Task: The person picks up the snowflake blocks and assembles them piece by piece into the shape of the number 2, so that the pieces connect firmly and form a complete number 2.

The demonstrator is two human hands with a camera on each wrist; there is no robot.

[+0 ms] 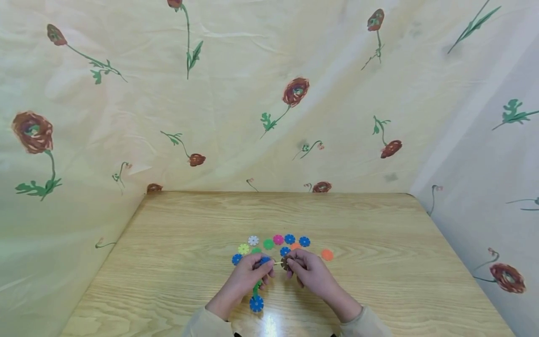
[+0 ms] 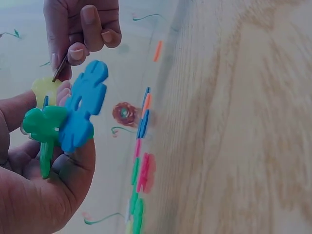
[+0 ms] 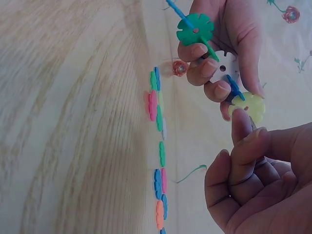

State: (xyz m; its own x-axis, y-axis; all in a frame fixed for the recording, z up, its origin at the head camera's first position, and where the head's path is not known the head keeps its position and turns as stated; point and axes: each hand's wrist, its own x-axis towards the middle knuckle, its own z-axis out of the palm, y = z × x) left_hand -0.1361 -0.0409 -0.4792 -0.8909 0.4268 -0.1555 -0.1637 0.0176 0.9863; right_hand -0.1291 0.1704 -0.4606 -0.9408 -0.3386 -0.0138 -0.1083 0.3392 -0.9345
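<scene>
Hands (image 1: 251, 270) (image 1: 312, 272) pinching discs (image 1: 284, 263) close together, tabletop edge (image 1: 236, 192) beyond

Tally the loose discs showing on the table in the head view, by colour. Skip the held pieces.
Blue discs: 4
Green discs: 2
Orange discs: 2
Pink disc: 1
White disc: 1
Yellow disc: 1
Total: 11 showing; others may be hidden.
</scene>
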